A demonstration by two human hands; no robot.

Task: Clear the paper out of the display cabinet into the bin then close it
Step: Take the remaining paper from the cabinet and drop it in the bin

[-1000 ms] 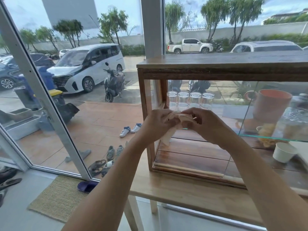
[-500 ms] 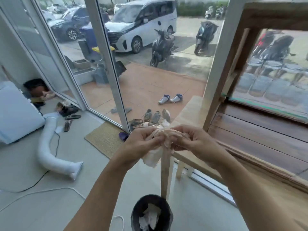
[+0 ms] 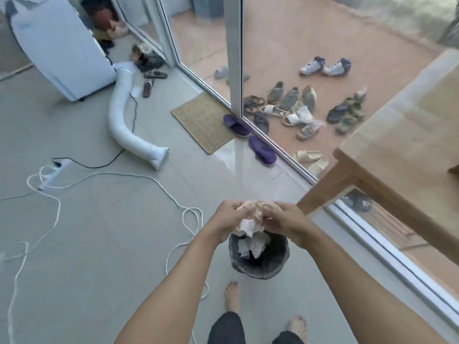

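Both hands hold one crumpled wad of pale paper (image 3: 250,219) directly above a small dark round bin (image 3: 258,261) on the grey floor. My left hand (image 3: 227,218) grips the wad's left side, my right hand (image 3: 283,223) its right side. White crumpled paper lies inside the bin. The display cabinet is out of view; only the wooden table (image 3: 402,135) it stands on shows at the right.
A white cord (image 3: 173,194) loops over the floor left of the bin. A white hose (image 3: 121,112) and white appliance (image 3: 62,50) lie far left. Doormat (image 3: 203,120), purple slippers (image 3: 260,145) and glass wall stand ahead. My bare feet (image 3: 232,296) are just behind the bin.
My view has swung down and left from the cabinet to the floor. Both hands carried the paper wad from the cabinet front to above the bin, crumpling it tighter.
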